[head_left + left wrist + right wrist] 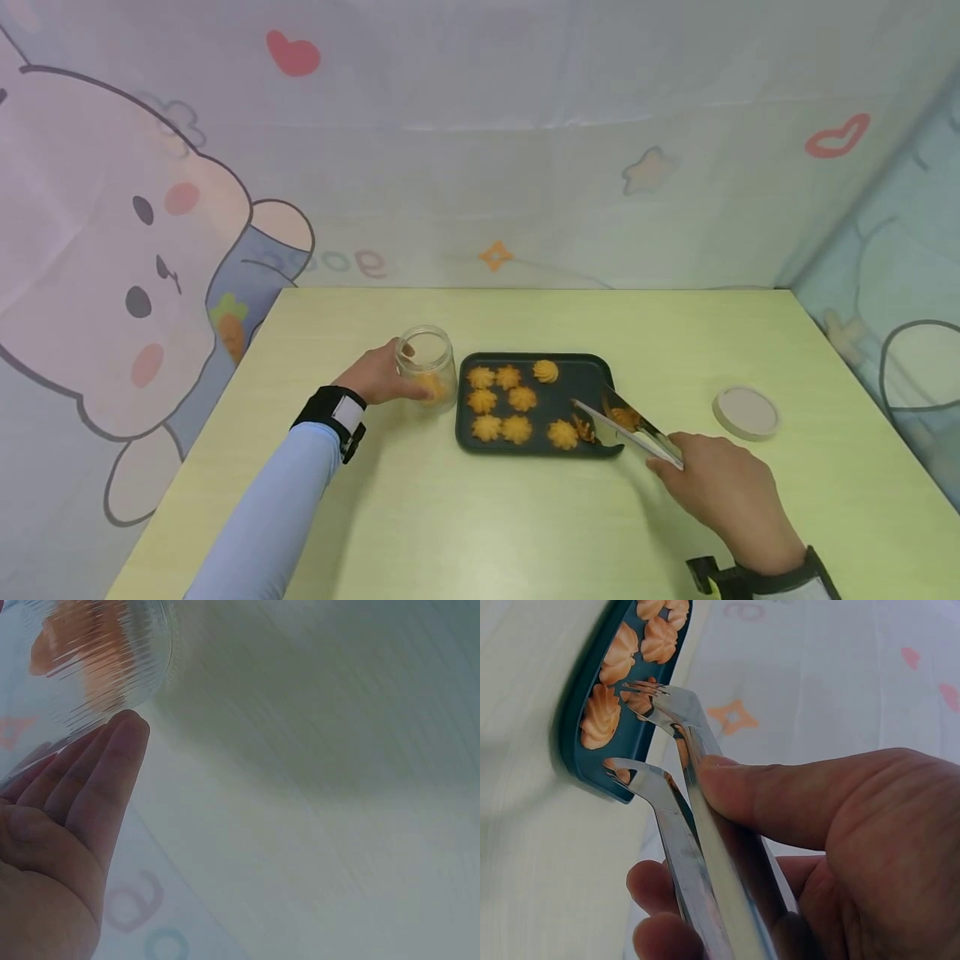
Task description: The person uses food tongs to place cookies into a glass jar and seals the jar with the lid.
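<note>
My left hand (378, 373) grips a clear glass jar (444, 371) at the tray's left, its open mouth facing up and orange-yellow piped cookies (432, 385) inside. Ribbed glass shows against the fingers (105, 787) in the left wrist view. Metal tongs (720, 859) are held in my right hand (723, 483), thumb on one arm and fingertips on the other. Their two toothed tips stand apart over the right end of a dark baking tray (566, 404), close to a swirl-shaped cookie (600, 716). Several more cookies (522, 399) lie on the tray, mostly towards its left.
A round pale lid (747, 412) lies on the light wooden table (420, 525), right of the tray. Behind the table's back edge hangs a printed cloth (525, 167) with a cartoon figure, and another cloth (900, 275) stands at the right side.
</note>
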Available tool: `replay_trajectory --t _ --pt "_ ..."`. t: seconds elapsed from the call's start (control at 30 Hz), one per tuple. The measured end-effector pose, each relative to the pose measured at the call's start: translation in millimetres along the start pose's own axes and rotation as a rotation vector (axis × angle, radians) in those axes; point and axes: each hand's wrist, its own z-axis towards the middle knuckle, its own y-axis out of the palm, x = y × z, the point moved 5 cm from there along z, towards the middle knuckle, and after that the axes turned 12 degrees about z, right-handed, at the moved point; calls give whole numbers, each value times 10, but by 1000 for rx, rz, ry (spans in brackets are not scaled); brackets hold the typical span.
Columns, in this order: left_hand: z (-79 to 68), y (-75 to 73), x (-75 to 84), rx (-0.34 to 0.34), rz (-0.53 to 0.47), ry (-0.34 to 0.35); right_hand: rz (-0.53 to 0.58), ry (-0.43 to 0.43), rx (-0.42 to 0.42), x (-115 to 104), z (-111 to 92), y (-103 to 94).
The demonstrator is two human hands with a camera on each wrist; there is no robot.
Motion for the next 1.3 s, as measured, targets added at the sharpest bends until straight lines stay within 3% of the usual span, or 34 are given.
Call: replay_trajectory --t 0.2,0.67,1.3 --pt "-19 -6 18 -8 0 -5 5 30 -25 -12 -1 46" --pt "-26 -13 22 -5 0 1 -5 13 30 -25 3 100" --pt "-26 -10 19 -5 -5 -7 -31 -62 186 -106 44 143"
